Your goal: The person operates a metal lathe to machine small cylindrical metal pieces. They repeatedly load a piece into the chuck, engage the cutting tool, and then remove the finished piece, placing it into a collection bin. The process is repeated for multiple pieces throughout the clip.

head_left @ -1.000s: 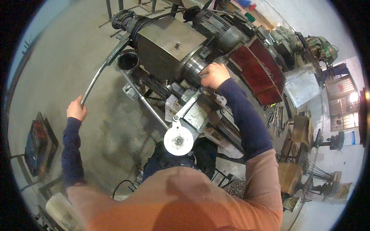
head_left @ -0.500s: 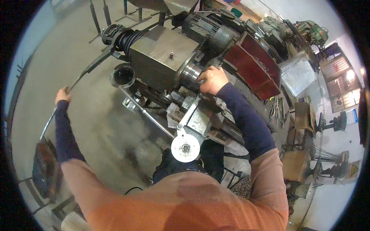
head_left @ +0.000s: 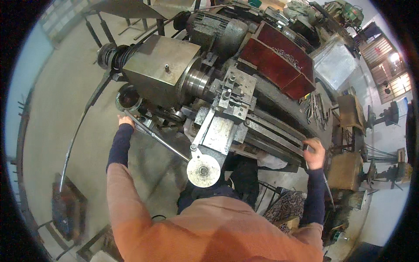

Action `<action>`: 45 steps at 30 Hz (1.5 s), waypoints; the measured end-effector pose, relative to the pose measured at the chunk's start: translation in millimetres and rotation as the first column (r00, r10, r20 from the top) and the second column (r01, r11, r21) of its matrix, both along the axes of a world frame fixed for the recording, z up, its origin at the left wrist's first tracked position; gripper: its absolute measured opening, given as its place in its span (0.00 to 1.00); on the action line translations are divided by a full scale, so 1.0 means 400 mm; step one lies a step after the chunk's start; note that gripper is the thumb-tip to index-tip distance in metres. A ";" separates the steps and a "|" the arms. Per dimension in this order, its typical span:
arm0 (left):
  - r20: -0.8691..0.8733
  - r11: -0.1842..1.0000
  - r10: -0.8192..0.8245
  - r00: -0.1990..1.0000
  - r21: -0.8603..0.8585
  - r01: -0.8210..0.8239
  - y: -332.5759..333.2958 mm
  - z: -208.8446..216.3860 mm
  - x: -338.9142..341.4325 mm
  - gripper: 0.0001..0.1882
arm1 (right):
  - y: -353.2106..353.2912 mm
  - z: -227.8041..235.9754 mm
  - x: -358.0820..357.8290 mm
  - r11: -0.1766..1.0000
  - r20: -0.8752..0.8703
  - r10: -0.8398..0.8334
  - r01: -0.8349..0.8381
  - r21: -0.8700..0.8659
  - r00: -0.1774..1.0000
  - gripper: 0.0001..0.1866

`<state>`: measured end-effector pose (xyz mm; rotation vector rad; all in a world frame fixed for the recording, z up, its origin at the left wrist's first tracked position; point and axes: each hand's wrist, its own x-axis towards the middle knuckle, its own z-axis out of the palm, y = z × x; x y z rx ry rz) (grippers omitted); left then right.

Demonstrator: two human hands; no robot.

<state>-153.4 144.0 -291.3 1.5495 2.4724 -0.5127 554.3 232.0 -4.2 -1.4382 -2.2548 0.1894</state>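
Observation:
A small metal lathe stands before me, with a box-shaped headstock and a shiny round spindle end. Beside it, a tool post block sits on the cross slide, and a pale round handwheel faces me. My left hand is at the far end of a long metal lever, below a round open pipe mouth; its fingers are mostly hidden. At the right end of the lathe bed rails, my right hand has curled fingers; what they hold, if anything, is unclear.
Behind the lathe are an electric motor and a red metal tray with small metal pieces. Several hand tools lie right of it. A long thin bar slopes down at left toward a dark pedal-like plate. Metal shavings lie low right.
My left hand has let go of the long bar and moved right to the lever. My right hand has left the spindle end for the bed's right end. The view has shifted.

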 end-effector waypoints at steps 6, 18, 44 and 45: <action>0.047 0.981 0.191 0.981 0.026 -0.192 -0.041 0.047 0.025 0.23 | -0.080 -0.243 0.629 0.791 0.056 -0.594 0.596 -0.142 0.802 0.23; 0.979 0.127 -0.200 0.033 0.059 -0.990 -0.061 0.274 0.207 0.21 | -0.212 -0.401 1.011 0.261 0.732 -0.628 0.958 -0.119 0.262 0.26; 0.925 0.107 -0.201 0.322 0.347 -0.932 0.044 0.067 0.169 0.18 | -0.458 -0.417 0.620 0.020 0.533 -0.843 0.995 -0.097 0.069 0.26; 0.931 0.090 -0.172 0.321 0.339 -0.936 0.043 0.080 0.171 0.18 | -0.451 -0.419 0.616 0.029 0.515 -0.854 0.995 -0.093 0.073 0.26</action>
